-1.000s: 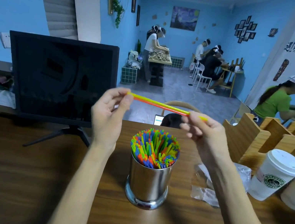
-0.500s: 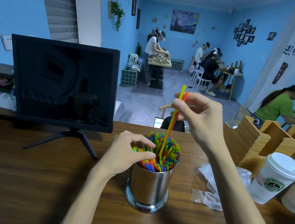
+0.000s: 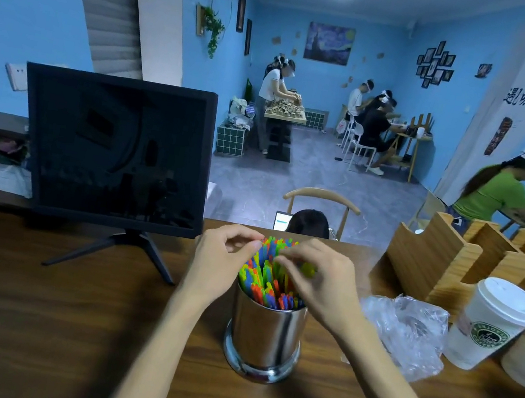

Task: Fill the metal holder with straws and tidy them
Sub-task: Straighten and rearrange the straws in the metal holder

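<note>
Both hands are working on the straws in the holder at the table's middle. The left hand is pinching some tips with curled fingers; the right hand is pressing others. Gentle, even taps would be levelling them best.

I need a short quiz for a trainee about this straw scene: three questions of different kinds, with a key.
1. True or false: the holder lies on its side.
2. What lies right of the holder, before the cups? A) plastic bag B) keyboard C) plate
3. Fill in: both hands, left hand and right hand, are at the tops of the ____.

Key: 1 false, it stands upright on the table. 2 A, the plastic bag. 3 straws.
</note>
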Available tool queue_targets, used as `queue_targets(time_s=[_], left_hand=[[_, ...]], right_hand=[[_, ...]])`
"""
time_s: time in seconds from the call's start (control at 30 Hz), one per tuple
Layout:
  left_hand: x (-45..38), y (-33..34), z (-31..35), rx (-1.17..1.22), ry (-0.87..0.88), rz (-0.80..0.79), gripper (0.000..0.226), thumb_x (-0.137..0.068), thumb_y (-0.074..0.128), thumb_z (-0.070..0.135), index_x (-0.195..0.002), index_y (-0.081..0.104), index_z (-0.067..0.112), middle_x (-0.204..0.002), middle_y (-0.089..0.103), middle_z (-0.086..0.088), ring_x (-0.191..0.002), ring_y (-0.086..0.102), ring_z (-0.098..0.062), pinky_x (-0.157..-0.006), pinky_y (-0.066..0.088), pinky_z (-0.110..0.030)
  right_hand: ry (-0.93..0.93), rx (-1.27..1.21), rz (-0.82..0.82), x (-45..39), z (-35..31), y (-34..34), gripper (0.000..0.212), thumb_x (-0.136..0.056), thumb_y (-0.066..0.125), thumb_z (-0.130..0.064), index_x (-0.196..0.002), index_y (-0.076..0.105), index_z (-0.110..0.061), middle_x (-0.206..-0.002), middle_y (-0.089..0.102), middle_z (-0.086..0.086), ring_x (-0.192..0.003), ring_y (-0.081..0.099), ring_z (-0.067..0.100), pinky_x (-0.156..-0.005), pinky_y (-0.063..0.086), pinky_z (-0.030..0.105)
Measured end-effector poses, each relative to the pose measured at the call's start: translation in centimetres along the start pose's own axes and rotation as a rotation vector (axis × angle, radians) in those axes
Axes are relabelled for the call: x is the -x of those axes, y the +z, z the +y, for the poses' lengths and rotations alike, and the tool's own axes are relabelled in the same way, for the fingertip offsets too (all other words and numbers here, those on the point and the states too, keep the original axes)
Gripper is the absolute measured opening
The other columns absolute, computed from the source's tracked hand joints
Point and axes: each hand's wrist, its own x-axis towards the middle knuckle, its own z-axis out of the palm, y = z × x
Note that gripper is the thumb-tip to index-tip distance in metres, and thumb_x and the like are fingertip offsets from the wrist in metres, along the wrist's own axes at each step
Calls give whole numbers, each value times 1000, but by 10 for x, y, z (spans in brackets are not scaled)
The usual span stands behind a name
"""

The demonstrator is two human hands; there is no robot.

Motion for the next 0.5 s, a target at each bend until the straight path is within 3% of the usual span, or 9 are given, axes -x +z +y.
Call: queue_targets(time_s=[0.07, 0.17, 0.27, 0.4, 0.5], left_hand=[[-5, 4, -4, -68, 16, -12, 11, -92, 73, 20, -96, 79, 28, -94, 73, 15, -86, 68, 1, -72, 52, -11], [-15, 10, -8, -178, 20, -45, 15, -97, 66, 25, -105, 77, 28, -107, 70, 10, -96, 65, -5, -82, 56, -22], [-28, 15, -8, -257, 17, -113, 21, -99, 61, 26, -116, 74, 26, -115, 66, 6, -104, 62, -10, -91, 54, -31], [-40, 19, 1, -344, -15, -269, 27, -96, 66, 35, -120, 74, 24, -117, 70, 5, -100, 63, -9, -86, 52, -26], [-44, 19, 5, -402, 3, -298, 22, -97, 64, 31, -115, 77, 26, -113, 75, 6, -98, 66, -9, -84, 56, -29]], right_hand=[[24, 9, -16, 7, 3, 5, 26, -92, 70, -45, -82, 79, -23, -89, 69, -14, -90, 62, 4, -79, 50, 23], [55, 13, -43, 9, 3, 4, 39, -96, 58, -52, -84, 81, -23, -94, 69, -16, -100, 56, 3, -86, 44, 17], [126, -95, -49, 6, 0, 1, 40, -94, 58, -53, -84, 82, -23, -96, 69, -20, -103, 57, 2, -87, 42, 15], [250, -244, 15, 2, -1, -2, 26, -96, 66, -40, -85, 82, -23, -96, 70, -18, -101, 65, 8, -87, 50, 27], [287, -261, 21, -1, 2, -4, 25, -96, 67, -36, -81, 81, -22, -93, 71, -16, -98, 66, 10, -86, 52, 36]])
